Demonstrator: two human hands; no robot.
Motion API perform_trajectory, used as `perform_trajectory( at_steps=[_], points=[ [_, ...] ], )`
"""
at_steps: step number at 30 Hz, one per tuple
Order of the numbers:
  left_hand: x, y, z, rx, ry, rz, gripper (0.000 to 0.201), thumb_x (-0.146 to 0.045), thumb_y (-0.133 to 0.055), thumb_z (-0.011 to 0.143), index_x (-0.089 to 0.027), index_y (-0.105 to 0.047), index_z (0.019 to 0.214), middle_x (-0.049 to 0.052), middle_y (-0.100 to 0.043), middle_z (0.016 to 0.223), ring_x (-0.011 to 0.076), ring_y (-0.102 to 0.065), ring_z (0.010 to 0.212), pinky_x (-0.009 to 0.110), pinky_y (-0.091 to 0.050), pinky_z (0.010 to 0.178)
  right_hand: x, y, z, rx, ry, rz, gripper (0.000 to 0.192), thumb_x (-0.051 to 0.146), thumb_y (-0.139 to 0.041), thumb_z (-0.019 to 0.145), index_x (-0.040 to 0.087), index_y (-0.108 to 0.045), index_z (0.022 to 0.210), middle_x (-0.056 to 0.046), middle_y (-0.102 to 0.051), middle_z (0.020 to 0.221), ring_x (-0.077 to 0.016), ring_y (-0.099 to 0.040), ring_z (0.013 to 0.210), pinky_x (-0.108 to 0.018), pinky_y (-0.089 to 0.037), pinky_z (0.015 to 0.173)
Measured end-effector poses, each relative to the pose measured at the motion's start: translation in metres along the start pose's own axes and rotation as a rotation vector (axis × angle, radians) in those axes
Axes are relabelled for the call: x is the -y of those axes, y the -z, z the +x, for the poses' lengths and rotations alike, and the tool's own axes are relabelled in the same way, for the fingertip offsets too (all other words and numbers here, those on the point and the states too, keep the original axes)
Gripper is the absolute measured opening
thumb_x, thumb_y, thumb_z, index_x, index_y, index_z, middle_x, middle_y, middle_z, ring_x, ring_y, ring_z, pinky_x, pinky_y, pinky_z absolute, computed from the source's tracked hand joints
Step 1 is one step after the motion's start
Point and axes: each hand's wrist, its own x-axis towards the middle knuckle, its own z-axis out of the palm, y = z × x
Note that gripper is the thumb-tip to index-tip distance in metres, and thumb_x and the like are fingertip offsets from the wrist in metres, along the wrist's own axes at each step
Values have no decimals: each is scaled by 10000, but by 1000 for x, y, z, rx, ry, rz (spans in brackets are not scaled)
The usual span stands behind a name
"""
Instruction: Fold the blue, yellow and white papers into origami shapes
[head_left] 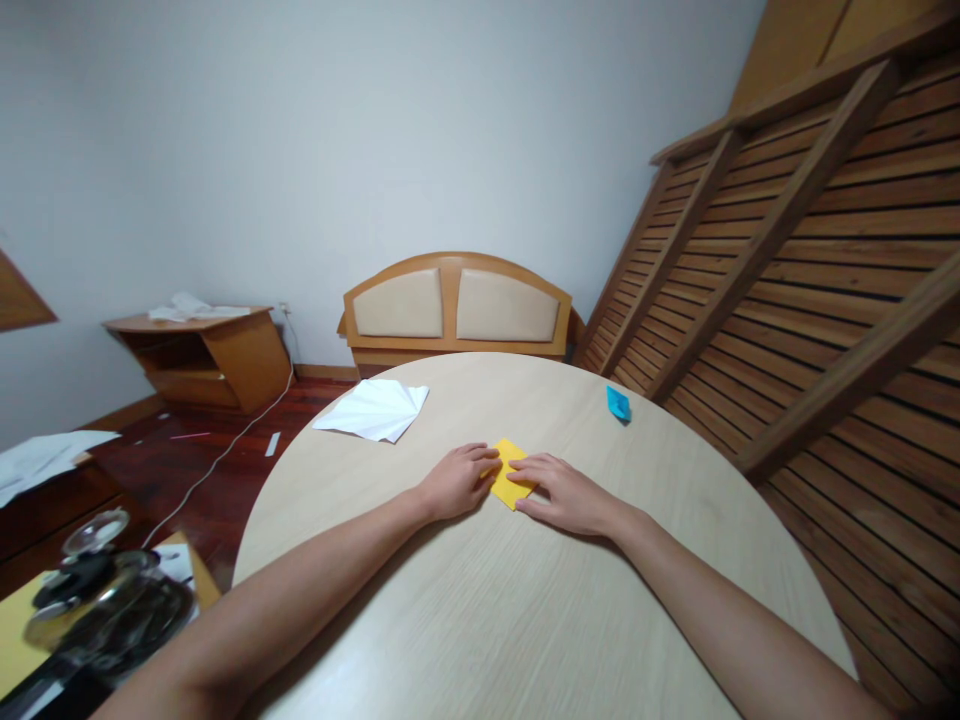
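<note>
- Yellow paper lies flat at frame centre on the round table, already folded small.
- Our left hand presses its left edge, fingers together and flat; nothing clamped.
- Our right hand pins the right side, fingers spread flat.
- We judge it light, thin, easily creased and likely to slide on the smooth top; best taken by a free corner or edge.
- White folded sheet sits upper left, blue paper piece upper right.
</note>
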Motion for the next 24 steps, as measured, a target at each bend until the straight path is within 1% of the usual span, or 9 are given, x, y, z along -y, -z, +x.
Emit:
perform_trajectory(
  at_steps=[2,4,9,12,14,17,24],
  points=[
    [0,0,1,-10,-41,-37,304,-258,-440,994,-186,-652,1200,88,-657,1292,211,-592,1215,370,-438,1095,0,2,-1,15,4,-13,477,470,-682,856,264,-655,1285,-84,-623,1365,-291,-533,1266,-469,-382,1085],
    [-1,2,0,2,-63,-53,301,-260,-468,979,-178,-651,1204,101,-651,1301,221,-588,1224,376,-443,1087,2,3,-2,8,10,-21,471,479,-706,834,275,-670,1257,-75,-636,1348,-296,-542,1258,-477,-381,1081],
    [-4,8,-2,33,-100,-80,309,-272,-480,971,-195,-637,1227,107,-628,1330,238,-558,1270,406,-412,1111,5,3,1,-28,76,2,285,397,-694,858,271,-740,1109,-71,-700,1238,-271,-613,1166,-454,-415,1040],
    [-5,9,-2,36,-92,-80,293,-246,-470,968,-197,-647,1197,100,-636,1314,232,-566,1260,395,-413,1111,6,3,1,-46,112,13,187,349,-667,885,268,-762,1024,-64,-718,1188,-244,-642,1101,-414,-446,993],
    [-4,8,-2,32,-88,-67,282,-228,-465,965,-190,-654,1171,99,-648,1294,227,-568,1255,383,-409,1116,7,3,1,-44,132,24,165,317,-627,917,265,-766,987,-49,-742,1111,-219,-662,1038,-378,-462,954],
    [-4,7,-1,33,-96,-52,280,-227,-467,964,-182,-652,1170,98,-657,1278,222,-562,1262,372,-407,1121,9,2,2,-34,152,38,189,275,-577,946,257,-756,1002,-34,-759,1026,-198,-677,978,-344,-468,915],
    [-5,8,-1,27,-95,-52,283,-242,-470,968,-169,-656,1168,115,-646,1296,227,-568,1257,378,-415,1114,12,-2,4,-30,174,26,195,245,-564,943,248,-738,1031,-43,-750,1029,-197,-671,987,-331,-473,904]
  ],
)
